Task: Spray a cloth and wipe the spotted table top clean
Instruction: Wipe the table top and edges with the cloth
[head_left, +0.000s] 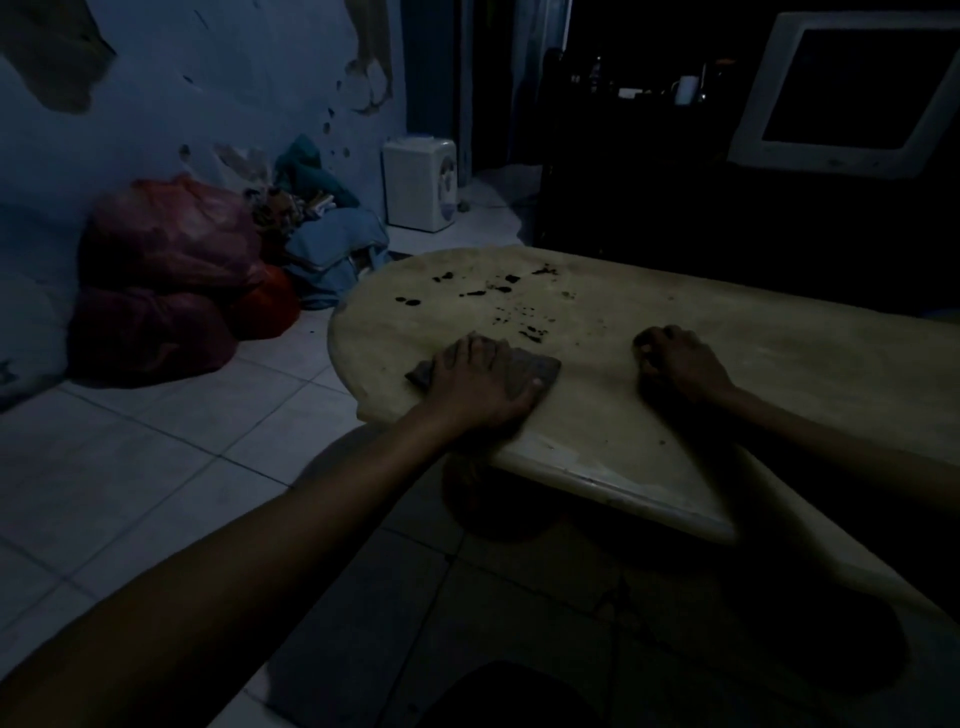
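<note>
The wiping looks to be under way: the left hand (480, 371) is lying flat, fingers spread, pressing a dark folded cloth (540, 366) onto the pale oval wooden table top (779, 364). Black spots (498, 291) are sitting towards twelve o'clock of it, so I'd push forward next. The right hand (675, 358) is resting clenched, holding nothing.
</note>
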